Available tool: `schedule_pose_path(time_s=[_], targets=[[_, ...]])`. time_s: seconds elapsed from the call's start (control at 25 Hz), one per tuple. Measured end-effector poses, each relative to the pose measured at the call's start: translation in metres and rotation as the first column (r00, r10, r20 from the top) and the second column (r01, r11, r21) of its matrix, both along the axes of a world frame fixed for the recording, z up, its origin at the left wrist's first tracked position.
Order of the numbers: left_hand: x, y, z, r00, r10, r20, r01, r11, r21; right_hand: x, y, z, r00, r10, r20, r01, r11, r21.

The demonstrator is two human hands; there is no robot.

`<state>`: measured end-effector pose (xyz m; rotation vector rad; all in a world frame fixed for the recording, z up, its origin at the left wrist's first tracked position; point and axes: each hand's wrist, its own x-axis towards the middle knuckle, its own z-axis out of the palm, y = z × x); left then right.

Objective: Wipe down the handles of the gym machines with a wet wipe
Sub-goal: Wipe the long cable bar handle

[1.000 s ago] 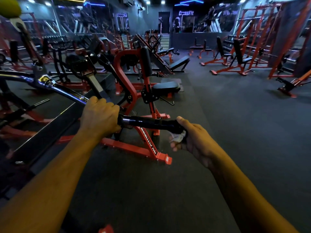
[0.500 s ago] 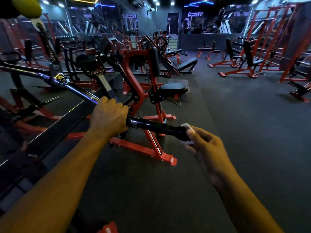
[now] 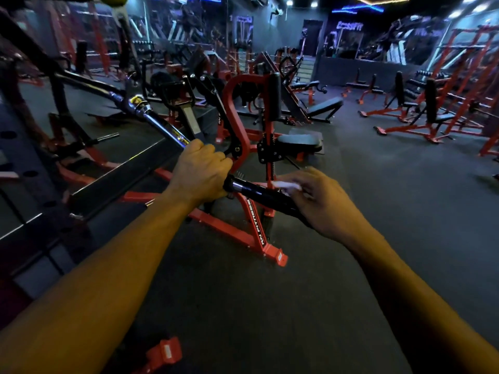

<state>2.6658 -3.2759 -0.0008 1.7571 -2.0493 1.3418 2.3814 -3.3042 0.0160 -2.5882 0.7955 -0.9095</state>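
1. Handle (image 3: pixel 259 194): black grip sleeve on the end of a chrome bar (image 3: pixel 162 128). Its long axis runs from upper left, away from the person, down to lower right, nearer them.
2. Left hand (image 3: pixel 201 172): fist clamped round the bar just above the handle's upper end, touching its collar. It looks to be steadying the bar.
3. Right hand (image 3: pixel 321 203): fingers curled over the handle's lower end, pinching a white wet wipe (image 3: pixel 287 185) against the top of the grip.
4. Key relation: unwiped black grip lies up-left of the right hand, between the two hands. The right hand is the nearer one, so the stroke would likely run up along the axis towards the left fist.
5. Writing: red frame (image 3: pixel 255 230) behind the handle reads roughly "AN FITNESS" in white, partly blurred. Blue sign (image 3: pixel 349 26) on the far wall, smeared, probably "CrossFit".
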Motion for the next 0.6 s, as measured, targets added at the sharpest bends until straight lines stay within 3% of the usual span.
schedule_pose_path(time_s=[0.08,0.28,0.4,0.52,0.6], targets=[[0.0,0.0,0.002,1.0,-0.018,-0.012,0.018,1.0,0.004,0.021,-0.004,0.017,0.985,0.071,-0.159,-0.088,0.99,-0.107],[0.005,-0.001,-0.002,0.999,-0.046,-0.014,0.046,0.998,-0.032,0.022,0.015,0.038,0.914,0.219,-0.341,-0.227,0.974,0.017],[0.007,-0.001,-0.004,0.996,-0.085,-0.023,0.083,0.994,-0.075,-0.008,0.019,0.019,0.926,0.231,-0.299,-0.23,0.972,0.038],[0.007,-0.002,-0.007,0.993,-0.114,-0.026,0.112,0.99,-0.088,-0.03,0.013,0.006,0.97,0.23,-0.081,-0.205,0.95,0.238],[0.007,-0.005,-0.008,0.991,-0.125,-0.041,0.121,0.988,-0.092,-0.029,0.009,0.007,0.977,0.21,-0.03,-0.188,0.925,0.33]])
